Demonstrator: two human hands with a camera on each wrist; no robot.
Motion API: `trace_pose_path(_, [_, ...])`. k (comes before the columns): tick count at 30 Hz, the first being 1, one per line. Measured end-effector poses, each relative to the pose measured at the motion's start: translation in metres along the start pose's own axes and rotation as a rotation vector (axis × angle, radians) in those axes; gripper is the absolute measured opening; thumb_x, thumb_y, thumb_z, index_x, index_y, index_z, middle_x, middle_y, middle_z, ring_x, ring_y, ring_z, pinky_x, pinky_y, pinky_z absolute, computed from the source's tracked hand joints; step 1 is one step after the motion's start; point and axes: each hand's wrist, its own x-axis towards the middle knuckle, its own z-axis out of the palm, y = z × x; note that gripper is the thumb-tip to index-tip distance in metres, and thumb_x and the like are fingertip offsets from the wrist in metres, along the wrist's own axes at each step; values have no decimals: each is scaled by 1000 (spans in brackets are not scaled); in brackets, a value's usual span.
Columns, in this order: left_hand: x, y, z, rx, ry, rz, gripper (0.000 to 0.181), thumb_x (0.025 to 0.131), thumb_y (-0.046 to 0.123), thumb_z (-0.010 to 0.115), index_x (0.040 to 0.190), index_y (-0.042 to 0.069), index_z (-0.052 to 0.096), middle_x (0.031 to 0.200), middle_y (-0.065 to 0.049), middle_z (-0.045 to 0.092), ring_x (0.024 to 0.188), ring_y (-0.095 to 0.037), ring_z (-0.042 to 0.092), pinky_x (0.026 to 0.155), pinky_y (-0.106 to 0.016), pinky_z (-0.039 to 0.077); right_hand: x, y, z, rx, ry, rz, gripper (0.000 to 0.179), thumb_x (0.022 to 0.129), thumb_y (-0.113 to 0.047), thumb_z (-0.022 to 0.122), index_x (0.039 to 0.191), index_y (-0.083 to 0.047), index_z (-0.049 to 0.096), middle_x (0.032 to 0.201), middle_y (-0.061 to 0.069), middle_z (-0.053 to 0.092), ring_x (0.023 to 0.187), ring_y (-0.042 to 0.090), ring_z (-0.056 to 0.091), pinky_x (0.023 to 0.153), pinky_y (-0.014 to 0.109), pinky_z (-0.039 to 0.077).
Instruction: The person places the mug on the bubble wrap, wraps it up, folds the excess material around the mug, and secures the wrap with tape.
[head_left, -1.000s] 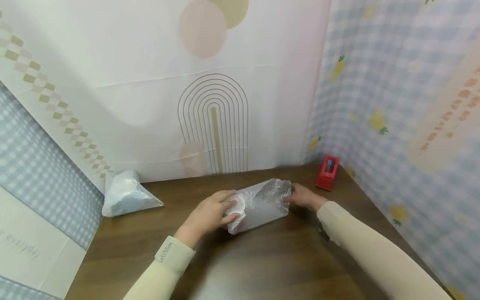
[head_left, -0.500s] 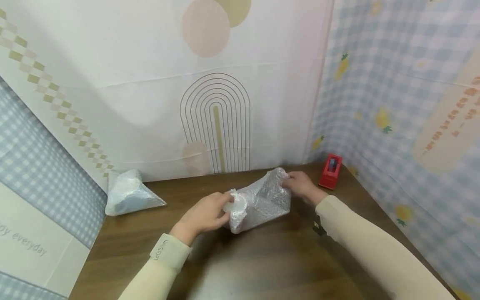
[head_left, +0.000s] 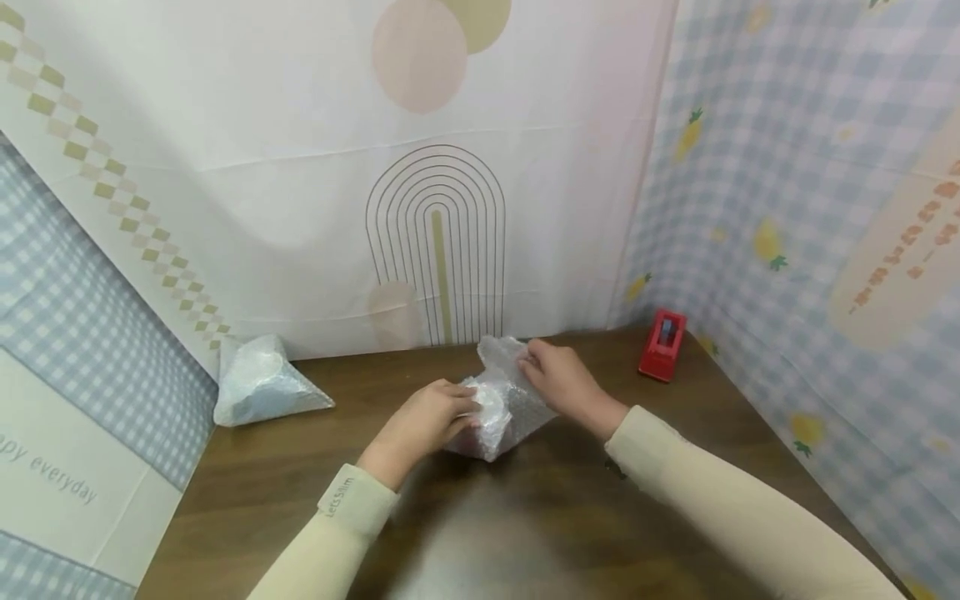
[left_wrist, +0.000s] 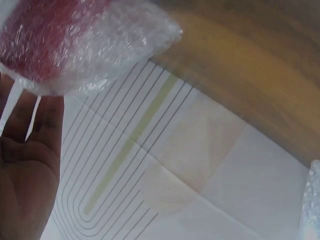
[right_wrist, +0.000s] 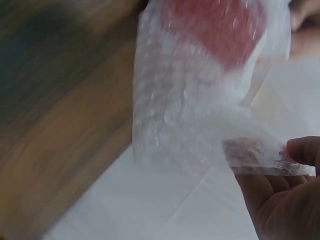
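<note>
Between the hands on the wooden table is a bundle of clear bubble wrap, with something red showing through the layers; its kind is hidden. My left hand holds the bundle's left end, fingers on the far side and thumb nearer me. From the left wrist, straight-looking fingers reach behind the wrap. My right hand pinches the raised free end of the bubble wrap between thumb and fingers, seen close up in the right wrist view, where the loose flap stretches to the fingertips.
At the table's back left lies another bubble-wrapped bundle, pointed at one end. A red tape dispenser stands at the back right. Printed cloth hangs close behind the table and along both sides.
My right hand has moved left, lifting the wrap's free end and folding it over toward the left hand. The left hand stays at the bundle's left end.
</note>
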Motion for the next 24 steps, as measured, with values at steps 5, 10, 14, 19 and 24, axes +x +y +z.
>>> trace_pose_path(5, [2,7,6,-25,8,-117,26,99,30,88,119,12,89,139,-20,75,111,-31,81,99,-43,68,-15,-24,18,-155,-67,-91,10,113,-15,66,115,-6,70,74,3,69,59,10,54,52,29,47])
trace_pose_path(10, [2,9,9,-75,46,-201,31,95,32,92,117,11,88,131,-17,62,87,-23,76,80,-37,68,-25,-33,33,-285,-62,-140,12,113,-16,69,117,-6,73,67,-3,63,56,9,47,51,33,47])
trace_pose_path(14, [5,8,10,-132,77,-288,51,89,33,98,116,0,70,118,-13,60,83,-21,68,76,-38,65,-30,-34,41,-335,-36,-208,13,110,-16,73,115,-5,76,68,0,69,55,11,52,50,37,54])
trace_pose_path(19, [10,7,9,-191,84,-336,70,86,32,101,135,5,58,126,-17,60,86,-26,69,79,-44,66,-32,-32,45,-432,-12,-314,18,107,-23,76,113,-6,80,74,3,77,55,14,61,53,41,61])
trace_pose_path(24, [8,5,8,-154,82,-301,48,86,25,101,124,8,77,143,-20,62,87,-35,79,81,-47,70,-31,-33,42,-487,-93,-380,32,93,-31,82,115,-8,81,80,3,78,54,11,50,49,39,56])
